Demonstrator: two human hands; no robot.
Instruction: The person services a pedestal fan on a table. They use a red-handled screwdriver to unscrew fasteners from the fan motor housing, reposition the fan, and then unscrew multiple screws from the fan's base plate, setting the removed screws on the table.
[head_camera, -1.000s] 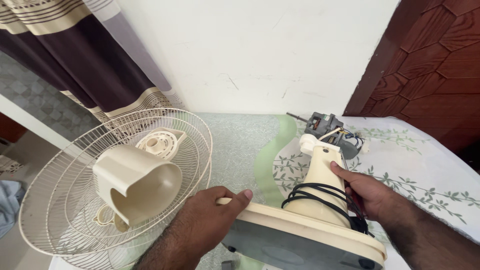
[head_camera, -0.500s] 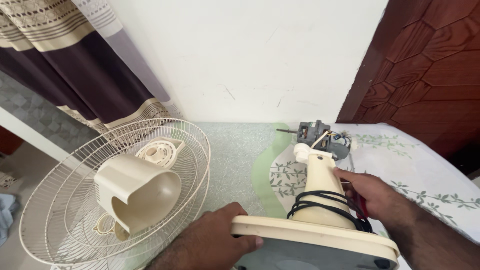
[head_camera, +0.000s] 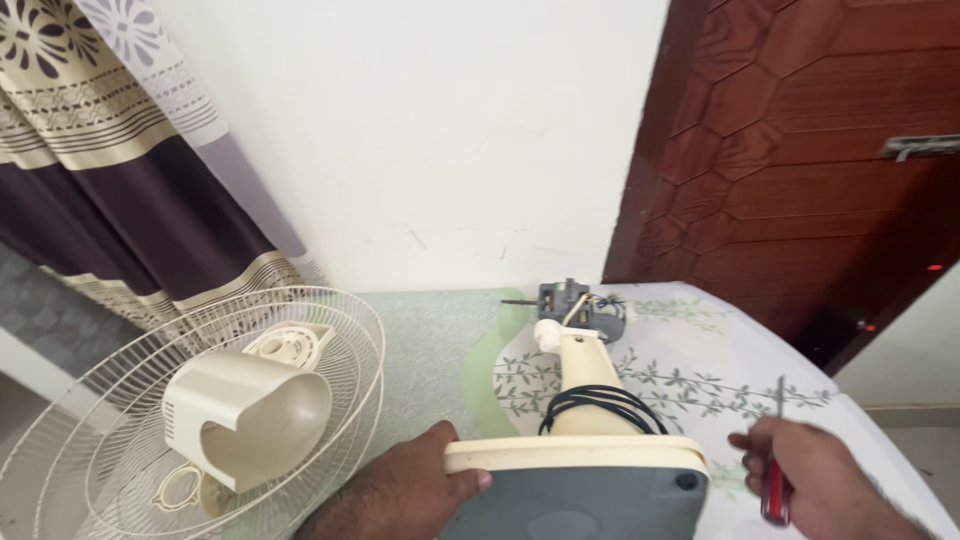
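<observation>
Two bare hands work at the bottom edge of the frame. The left hand, bottom centre, is closed on the cream rim of the fan base, thumb lying along its top edge; the base's grey underside faces the camera. The right hand, bottom right, is apart from the fan and curled around a red-handled screwdriver, its thin metal shaft pointing up.

Just beyond the base, a black cord is coiled around the cream fan neck, which runs away from the camera to the bare grey motor with its shaft sticking out to the left. The fan lies on a white tablecloth printed with green leaves.

At lower left, a cream motor cover rests inside a cream wire fan guard.

Farther off, a patterned curtain fills the upper left, a white wall the upper centre, and a dark wooden door the upper right.
</observation>
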